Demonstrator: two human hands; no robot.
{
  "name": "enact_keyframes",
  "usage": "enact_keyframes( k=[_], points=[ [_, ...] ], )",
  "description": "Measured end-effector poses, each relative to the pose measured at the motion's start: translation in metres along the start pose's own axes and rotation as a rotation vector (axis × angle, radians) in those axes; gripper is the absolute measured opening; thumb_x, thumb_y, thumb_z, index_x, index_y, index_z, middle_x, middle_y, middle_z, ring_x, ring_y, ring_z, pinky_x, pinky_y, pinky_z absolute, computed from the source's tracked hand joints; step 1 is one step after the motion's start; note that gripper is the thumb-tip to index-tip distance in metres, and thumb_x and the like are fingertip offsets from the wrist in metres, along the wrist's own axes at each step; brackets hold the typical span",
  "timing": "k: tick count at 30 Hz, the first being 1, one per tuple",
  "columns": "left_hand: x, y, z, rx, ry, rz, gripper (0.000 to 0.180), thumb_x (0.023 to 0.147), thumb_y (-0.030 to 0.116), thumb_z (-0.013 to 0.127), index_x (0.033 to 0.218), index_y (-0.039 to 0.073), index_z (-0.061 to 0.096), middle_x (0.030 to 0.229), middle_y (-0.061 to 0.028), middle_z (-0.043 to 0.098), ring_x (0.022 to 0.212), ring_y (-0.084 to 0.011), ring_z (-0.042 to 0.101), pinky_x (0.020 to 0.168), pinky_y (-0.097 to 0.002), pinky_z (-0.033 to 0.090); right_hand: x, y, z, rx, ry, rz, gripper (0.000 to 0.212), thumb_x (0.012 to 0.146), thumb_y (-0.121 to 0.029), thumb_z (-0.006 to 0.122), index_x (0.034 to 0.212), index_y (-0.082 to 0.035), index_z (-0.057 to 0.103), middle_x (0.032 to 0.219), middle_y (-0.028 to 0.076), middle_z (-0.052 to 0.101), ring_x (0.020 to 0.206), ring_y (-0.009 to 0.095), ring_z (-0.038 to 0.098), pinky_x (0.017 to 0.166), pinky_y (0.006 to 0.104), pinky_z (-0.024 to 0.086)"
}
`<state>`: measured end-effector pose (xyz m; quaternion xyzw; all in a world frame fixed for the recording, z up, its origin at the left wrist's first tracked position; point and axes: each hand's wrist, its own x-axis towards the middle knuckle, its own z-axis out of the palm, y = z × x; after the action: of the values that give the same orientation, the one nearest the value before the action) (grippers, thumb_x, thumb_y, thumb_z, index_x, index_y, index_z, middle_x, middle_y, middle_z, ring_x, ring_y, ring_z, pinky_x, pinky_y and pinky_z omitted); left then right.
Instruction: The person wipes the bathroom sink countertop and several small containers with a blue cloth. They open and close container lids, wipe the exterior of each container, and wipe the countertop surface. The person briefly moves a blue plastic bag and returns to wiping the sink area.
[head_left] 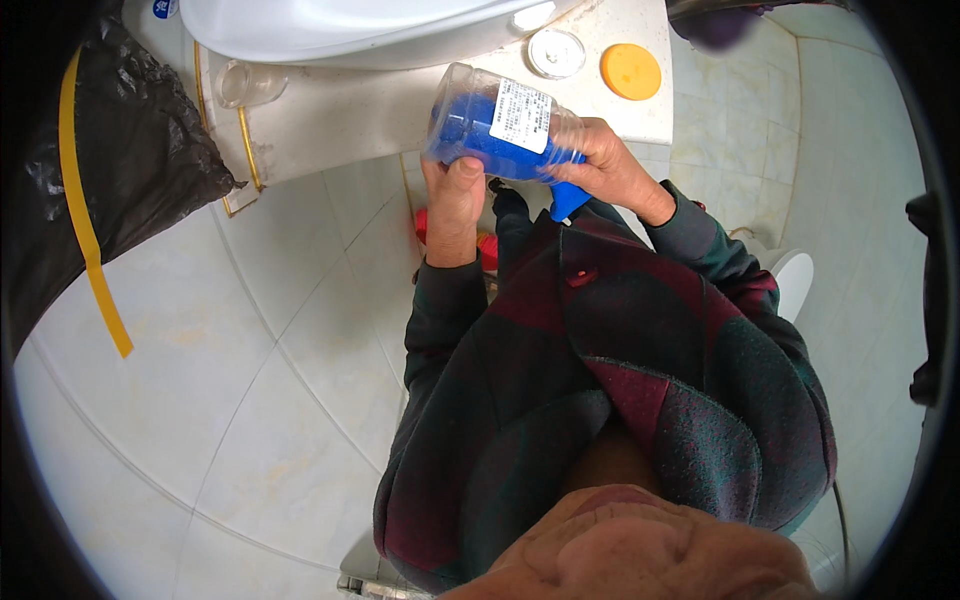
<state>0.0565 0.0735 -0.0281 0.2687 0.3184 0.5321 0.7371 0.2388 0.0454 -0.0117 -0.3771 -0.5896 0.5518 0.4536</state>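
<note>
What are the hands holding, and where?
A clear jar: the left hand holds it near its base, the right hand at its mouth, where something blue hangs out.

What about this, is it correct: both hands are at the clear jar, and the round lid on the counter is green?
The colour is wrong: the head view shows a yellow round lid on the counter. The left hand and right hand are at the clear jar.

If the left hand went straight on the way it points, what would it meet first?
The clear jar, which the left hand is touching. Past that, the pale counter seems to lie in line, though its depth below is hard to judge.
</note>
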Motion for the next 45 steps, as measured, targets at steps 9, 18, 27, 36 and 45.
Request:
enact_keyframes(
  k=[9, 18, 27, 36, 45],
  points=[
    [0.006, 0.003, 0.004, -0.007, 0.048, 0.060, 0.079, 0.065, 0.030, 0.082, 0.126, -0.002, 0.044, 0.115, -0.0076, 0.055, 0.107, -0.0191, 0.052, 0.095, -0.0332, 0.040, -0.008, -0.004, -0.019, -0.284, 0.066, 0.224, 0.029, 0.080, -0.014, 0.067, 0.106, -0.002, 0.063, 0.096, 0.011, 0.065, 0.081, 0.020, 0.063, 0.074, 0.0287, 0.050],
    [0.005, -0.007, -0.007, 0.047, 0.050, 0.021, 0.080, 0.069, 0.035, 0.078, 0.129, -0.002, 0.041, 0.122, -0.0088, 0.052, 0.114, -0.0218, 0.049, 0.098, -0.0366, 0.039, 0.002, -0.006, -0.018, 0.004, -0.183, 0.209, 0.023, 0.086, -0.015, 0.062, 0.105, -0.001, 0.062, 0.088, 0.011, 0.066, 0.076, 0.020, 0.063, 0.076, 0.0299, 0.049],
    [0.012, 0.019, -0.020, -0.047, 0.135, -0.047, 0.098, 0.070, 0.072, 0.058, 0.138, 0.006, 0.031, 0.132, -0.0176, 0.045, 0.120, -0.0314, 0.045, 0.102, -0.0457, 0.036, -0.015, -0.002, -0.033, -0.200, -0.162, 0.219, 0.018, 0.083, -0.009, 0.061, 0.099, -0.001, 0.062, 0.084, 0.011, 0.064, 0.073, 0.021, 0.062, 0.072, 0.0306, 0.049],
    [0.009, 0.015, -0.019, -0.499, 0.160, -0.150, 0.083, 0.069, 0.065, 0.065, 0.131, 0.015, 0.043, 0.125, -0.0081, 0.050, 0.119, -0.0263, 0.045, 0.098, -0.0389, 0.042, -0.034, -0.012, -0.052, -0.085, 0.036, 0.393, 0.029, 0.087, -0.016, 0.062, 0.113, -0.003, 0.062, 0.094, 0.006, 0.067, 0.084, 0.013, 0.061, 0.082, 0.0276, 0.048],
    [0.002, 0.016, -0.020, -0.920, 0.084, -0.218, 0.077, 0.069, 0.057, 0.069, 0.129, 0.015, 0.045, 0.125, -0.0078, 0.051, 0.119, -0.0266, 0.046, 0.095, -0.0395, 0.045, -0.045, -0.010, -0.045, -0.006, 0.170, 0.528, 0.036, 0.087, -0.023, 0.062, 0.117, -0.003, 0.059, 0.097, 0.008, 0.066, 0.085, 0.014, 0.061, 0.081, 0.0279, 0.049]
  ],
)
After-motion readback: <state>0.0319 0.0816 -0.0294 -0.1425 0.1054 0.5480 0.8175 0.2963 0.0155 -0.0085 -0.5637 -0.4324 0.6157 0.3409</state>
